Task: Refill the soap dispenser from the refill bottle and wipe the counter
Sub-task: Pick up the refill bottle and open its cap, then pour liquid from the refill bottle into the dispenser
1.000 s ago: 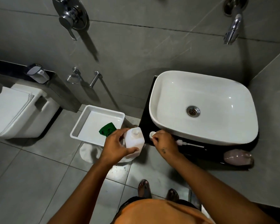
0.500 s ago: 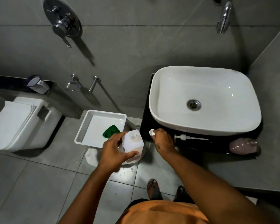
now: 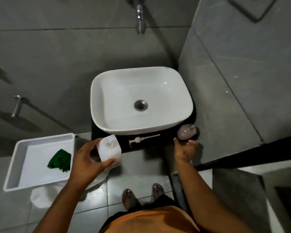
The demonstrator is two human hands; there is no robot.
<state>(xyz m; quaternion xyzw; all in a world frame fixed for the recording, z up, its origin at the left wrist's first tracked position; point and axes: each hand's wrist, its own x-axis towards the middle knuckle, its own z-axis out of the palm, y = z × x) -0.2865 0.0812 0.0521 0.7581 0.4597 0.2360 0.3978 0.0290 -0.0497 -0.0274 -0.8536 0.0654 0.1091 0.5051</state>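
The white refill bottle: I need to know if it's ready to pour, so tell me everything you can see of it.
The white refill bottle is a squarish jug of opaque white plastic with rounded shoulders and no label showing. Its round neck at the top looks uncapped, though the opening is too small to be sure. It stands roughly upright, not tipped for pouring, held in front of the dark counter's left end. The left hand wraps it from the left, thumb across its lower front. The fill level cannot be seen.

No text, label, brand, number or sign can be read anywhere; the white refill bottle (image 3: 109, 151) shows a plain, unmarked surface.
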